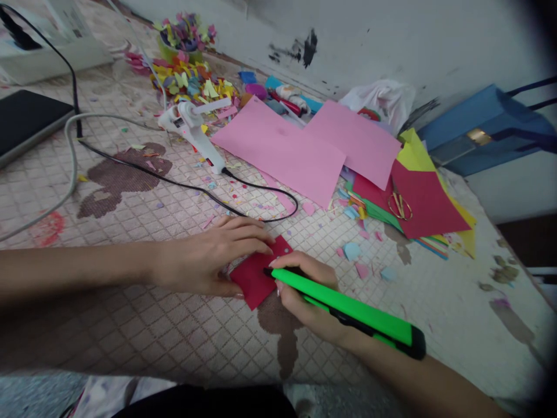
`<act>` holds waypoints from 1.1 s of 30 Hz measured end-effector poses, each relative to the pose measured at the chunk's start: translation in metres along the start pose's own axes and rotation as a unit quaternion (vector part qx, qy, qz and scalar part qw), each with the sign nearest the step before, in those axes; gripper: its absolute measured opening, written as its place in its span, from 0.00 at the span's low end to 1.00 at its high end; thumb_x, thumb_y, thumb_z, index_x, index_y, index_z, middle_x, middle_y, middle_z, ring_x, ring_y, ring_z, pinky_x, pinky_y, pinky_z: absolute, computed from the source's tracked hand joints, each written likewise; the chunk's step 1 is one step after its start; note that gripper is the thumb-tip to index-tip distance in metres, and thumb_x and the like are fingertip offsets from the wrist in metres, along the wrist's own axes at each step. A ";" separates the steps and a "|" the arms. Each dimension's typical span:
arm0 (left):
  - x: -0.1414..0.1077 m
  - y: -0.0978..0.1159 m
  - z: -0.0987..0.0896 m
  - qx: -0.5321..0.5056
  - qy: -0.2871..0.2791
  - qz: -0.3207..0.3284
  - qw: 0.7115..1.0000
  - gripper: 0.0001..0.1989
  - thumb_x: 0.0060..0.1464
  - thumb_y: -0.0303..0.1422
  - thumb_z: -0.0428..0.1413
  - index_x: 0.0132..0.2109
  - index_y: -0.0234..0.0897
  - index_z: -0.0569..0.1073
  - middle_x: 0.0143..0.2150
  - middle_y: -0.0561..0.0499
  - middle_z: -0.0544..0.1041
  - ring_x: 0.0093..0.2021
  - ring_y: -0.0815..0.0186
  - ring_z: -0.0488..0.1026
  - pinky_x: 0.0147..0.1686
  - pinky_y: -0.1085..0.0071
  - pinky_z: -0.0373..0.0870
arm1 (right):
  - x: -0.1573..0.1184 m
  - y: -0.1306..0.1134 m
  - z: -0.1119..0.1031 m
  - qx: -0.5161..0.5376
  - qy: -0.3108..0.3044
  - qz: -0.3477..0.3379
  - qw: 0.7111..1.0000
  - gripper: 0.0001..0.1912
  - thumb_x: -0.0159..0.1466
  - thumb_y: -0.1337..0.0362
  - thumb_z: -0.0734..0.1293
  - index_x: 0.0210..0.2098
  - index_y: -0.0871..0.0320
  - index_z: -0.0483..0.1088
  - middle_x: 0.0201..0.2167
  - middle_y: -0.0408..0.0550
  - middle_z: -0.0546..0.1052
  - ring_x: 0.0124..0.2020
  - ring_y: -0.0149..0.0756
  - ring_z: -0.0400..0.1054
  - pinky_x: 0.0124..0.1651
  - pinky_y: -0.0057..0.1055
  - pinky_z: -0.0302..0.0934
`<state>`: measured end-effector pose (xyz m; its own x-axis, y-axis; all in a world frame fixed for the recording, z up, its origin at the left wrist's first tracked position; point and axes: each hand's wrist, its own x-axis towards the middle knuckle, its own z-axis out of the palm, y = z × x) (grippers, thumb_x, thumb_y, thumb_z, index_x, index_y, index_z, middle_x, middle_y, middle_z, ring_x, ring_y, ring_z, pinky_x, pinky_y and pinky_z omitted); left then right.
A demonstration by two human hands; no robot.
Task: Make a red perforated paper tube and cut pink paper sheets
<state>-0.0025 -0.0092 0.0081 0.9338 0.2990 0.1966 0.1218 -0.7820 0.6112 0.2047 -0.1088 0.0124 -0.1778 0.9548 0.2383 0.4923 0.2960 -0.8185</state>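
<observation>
A small dark red piece of paper (255,281) lies on the patterned tablecloth in front of me, with a few pale spots near its upper corner. My left hand (237,249) rests over its left side, fingers spread flat and thumb at the lower edge. From the right, my right hand (307,284) grips a long green-and-black tool (348,299); I cannot make out its exact kind. The tool's black tip is over the middle of the red paper, and its body runs back above my wrist. Part of the paper is hidden under my fingers.
A white glue gun (195,136) with a black cord lies beyond my hands. Pink sheets (282,151), red paper (429,200) and gold-handled scissors (399,206) are farther right. Paper cutouts (191,78) pile up at the back. A dark flat device (30,119) sits left.
</observation>
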 end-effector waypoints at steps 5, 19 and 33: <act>0.000 0.001 0.000 0.005 -0.015 -0.004 1.000 0.30 0.47 0.30 0.62 0.58 0.40 0.65 0.61 0.42 0.66 0.63 0.52 0.59 0.61 0.51 0.56 | 0.000 -0.001 0.000 -0.004 -0.016 0.001 1.000 0.11 0.56 0.73 0.64 0.38 0.56 0.71 0.30 0.43 0.76 0.30 0.31 0.70 0.32 0.29 0.63; -0.002 0.002 0.004 0.012 0.008 -0.020 1.000 0.32 0.47 0.35 0.63 0.59 0.42 0.64 0.58 0.42 0.69 0.59 0.50 0.63 0.56 0.52 0.59 | 0.000 -0.001 -0.012 0.031 0.041 0.059 0.997 0.08 0.59 0.69 0.64 0.37 0.54 0.71 0.31 0.43 0.77 0.31 0.33 0.72 0.33 0.29 0.67; -0.002 -0.004 -0.001 -0.035 0.014 -0.037 0.999 0.29 0.49 0.27 0.60 0.58 0.43 0.63 0.57 0.44 0.66 0.58 0.56 0.64 0.56 0.58 0.65 | 0.003 0.006 -0.022 0.033 0.074 0.059 0.995 0.08 0.62 0.68 0.65 0.41 0.53 0.71 0.36 0.43 0.76 0.36 0.32 0.71 0.37 0.28 0.67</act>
<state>-0.0053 -0.0058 0.0057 0.9136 0.3697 0.1691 0.1650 -0.7174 0.6768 0.2261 -0.1039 0.0202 0.0082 0.9781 0.2080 0.4437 0.1829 -0.8773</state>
